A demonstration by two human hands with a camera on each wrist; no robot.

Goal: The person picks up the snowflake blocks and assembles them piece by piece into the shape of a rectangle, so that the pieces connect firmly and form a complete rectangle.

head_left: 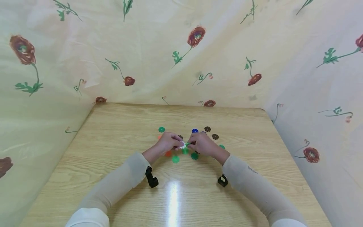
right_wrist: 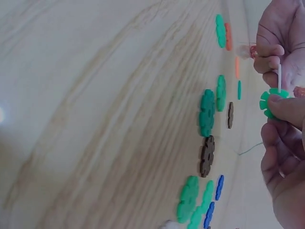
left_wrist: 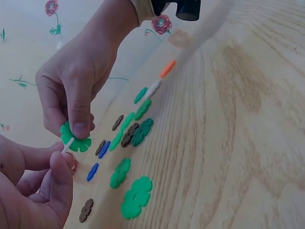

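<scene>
Two hands are brought together above a wooden table [head_left: 127, 119]. In the head view we make out the left hand [head_left: 169, 142] and the right hand [head_left: 204, 144] side by side, the notched white disc [head_left: 182, 145] face-on at the left fingertips. The wrist views show the same white disc edge-on, as a thin strip. The left thumb and fingers pinch it, closed to its thickness; the right thumb presses a light green disc [left_wrist: 82, 145] against the fingers, a grip the head view largely hides. The two discs meet at the green rim; we cannot tell how deeply one sits in the other.

From the left wrist we also note a second white piece [left_wrist: 153, 89] lying on the wood, and a pair of blue discs [left_wrist: 104, 150] near brown discs [left_wrist: 86, 210]. The right wrist shows two orange discs [right_wrist: 228, 36], which the left hand and forearm partly cover in the head view. Only there do we see both black wrist devices [head_left: 151, 178].
</scene>
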